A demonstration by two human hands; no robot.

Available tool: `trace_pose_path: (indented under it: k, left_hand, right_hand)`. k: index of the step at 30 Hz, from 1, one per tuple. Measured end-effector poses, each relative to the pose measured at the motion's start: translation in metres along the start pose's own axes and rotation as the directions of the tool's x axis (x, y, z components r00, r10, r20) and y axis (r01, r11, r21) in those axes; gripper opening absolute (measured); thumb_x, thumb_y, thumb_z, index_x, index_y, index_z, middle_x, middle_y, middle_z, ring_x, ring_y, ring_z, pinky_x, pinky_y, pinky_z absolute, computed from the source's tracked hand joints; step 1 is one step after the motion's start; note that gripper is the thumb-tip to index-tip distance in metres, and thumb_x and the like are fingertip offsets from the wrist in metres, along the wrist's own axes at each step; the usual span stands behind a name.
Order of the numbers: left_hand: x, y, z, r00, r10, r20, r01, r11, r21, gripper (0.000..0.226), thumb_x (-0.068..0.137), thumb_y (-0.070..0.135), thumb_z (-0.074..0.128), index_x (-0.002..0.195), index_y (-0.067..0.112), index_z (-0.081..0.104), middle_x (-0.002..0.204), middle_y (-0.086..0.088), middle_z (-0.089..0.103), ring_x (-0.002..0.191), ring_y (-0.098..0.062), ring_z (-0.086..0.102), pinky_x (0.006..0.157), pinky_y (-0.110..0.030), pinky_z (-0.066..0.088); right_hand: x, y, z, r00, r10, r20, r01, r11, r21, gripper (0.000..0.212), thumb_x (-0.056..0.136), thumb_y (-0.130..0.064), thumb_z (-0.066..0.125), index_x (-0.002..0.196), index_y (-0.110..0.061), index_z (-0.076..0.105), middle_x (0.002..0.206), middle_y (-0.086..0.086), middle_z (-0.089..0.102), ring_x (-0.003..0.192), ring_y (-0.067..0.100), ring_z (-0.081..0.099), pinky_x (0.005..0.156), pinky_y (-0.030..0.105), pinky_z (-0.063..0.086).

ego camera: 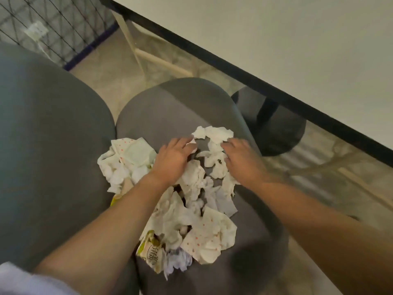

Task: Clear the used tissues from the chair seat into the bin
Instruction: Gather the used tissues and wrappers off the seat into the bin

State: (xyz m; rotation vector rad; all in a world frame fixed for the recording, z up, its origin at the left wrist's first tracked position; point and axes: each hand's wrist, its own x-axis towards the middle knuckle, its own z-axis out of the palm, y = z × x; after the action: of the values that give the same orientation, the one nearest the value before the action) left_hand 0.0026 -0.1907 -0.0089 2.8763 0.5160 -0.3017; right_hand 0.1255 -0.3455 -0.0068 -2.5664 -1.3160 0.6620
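Observation:
Several crumpled white tissues (192, 201), some with small red dots, lie in a heap along the grey chair seat (170, 109). My left hand (173, 159) rests palm down on the pile near its far end, fingers slightly bent over a tissue. My right hand (242, 158) lies palm down on the tissues just to the right, fingers reaching toward a torn tissue (212, 133) at the far end. A crumpled yellow-green wrapper (152, 250) lies at the near end of the heap. No bin is in view.
A second grey chair (46, 133) stands close on the left, touching the seat's edge. A white table (287, 43) with a black rim runs across the upper right, its dark round base (278, 133) beside the chair. A black wire grid (53, 26) stands at far left.

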Motion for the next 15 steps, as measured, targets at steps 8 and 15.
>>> trace_pose_path:
  k: [8,15]
  left_hand:
    - [0.063,-0.059,0.031,0.960,0.175,0.220,-0.200,0.975,0.098,0.066,0.090,0.014,0.055,0.144,0.031,0.022,0.157,0.008,0.004,0.142,-0.021,0.011,0.110,-0.038,0.023]
    - [0.076,-0.059,0.049,0.951,0.267,0.156,-0.230,0.948,-0.220,0.030,0.080,-0.001,0.061,0.110,0.006,0.061,0.127,-0.013,0.048,0.108,-0.030,0.048,0.088,-0.034,0.045]
  right_hand:
    - [0.071,-0.008,0.033,0.985,0.055,0.163,-0.047,0.997,-0.053,0.068,0.092,-0.043,0.048,0.148,-0.021,0.015,0.159,0.005,-0.003,0.145,0.032,-0.007,0.118,0.049,0.010]
    - [0.077,0.000,0.049,0.991,-0.004,0.134,0.018,0.995,-0.103,0.037,0.089,-0.003,0.054,0.125,-0.011,0.048,0.138,0.012,0.032,0.125,0.031,0.029,0.100,0.039,0.041]
